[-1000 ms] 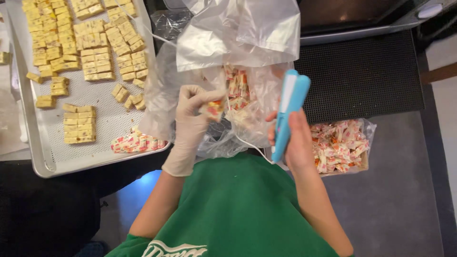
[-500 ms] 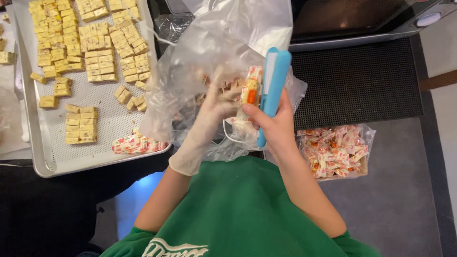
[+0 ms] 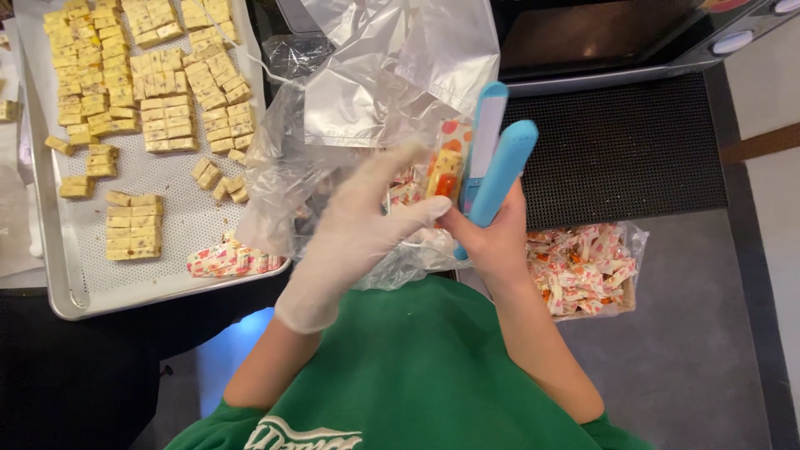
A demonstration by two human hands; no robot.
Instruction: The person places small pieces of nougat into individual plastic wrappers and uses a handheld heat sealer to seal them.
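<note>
Tray of nougat squares, plastic bags blocking, boxed candies

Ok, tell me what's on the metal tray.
The metal tray holds rows of pale yellow cut squares and a few wrapped candies. A clear plastic bag covers its right edge.

A small orange-patterned candy packet (clear-edged) stands beside wrapped sweets.

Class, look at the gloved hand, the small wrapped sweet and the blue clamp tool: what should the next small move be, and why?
Probably slide the wrapper's open end between the tool's plates. The gloved left hand holds the small wrapped sweet just beside the blue clamp tool, whose two arms stand apart in the right hand.
</note>
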